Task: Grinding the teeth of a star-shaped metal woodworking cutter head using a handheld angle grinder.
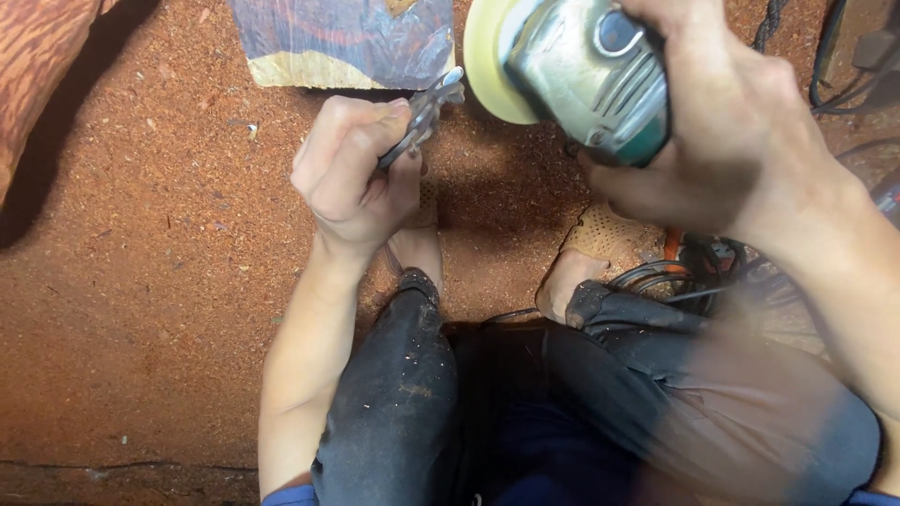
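Angle grinder and metal wrench, top centre

Silver-green angle grinder [586,80], yellowish disc facing left, tilted at upper right; thin grey metal wrench [427,112] just beside it.

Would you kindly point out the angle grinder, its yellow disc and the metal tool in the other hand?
angle grinder [600,80], head view, on its silver metal housing.
yellow disc [487,61], head view, on the disc's pale face.
metal tool [427,112], head view, on the shaft above the left hand [356,178].

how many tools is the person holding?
2. A metal wrench-like tool is gripped in the left hand, upper centre. A grinder with a yellow disc is in the right hand, upper right. Others may lie out of frame.
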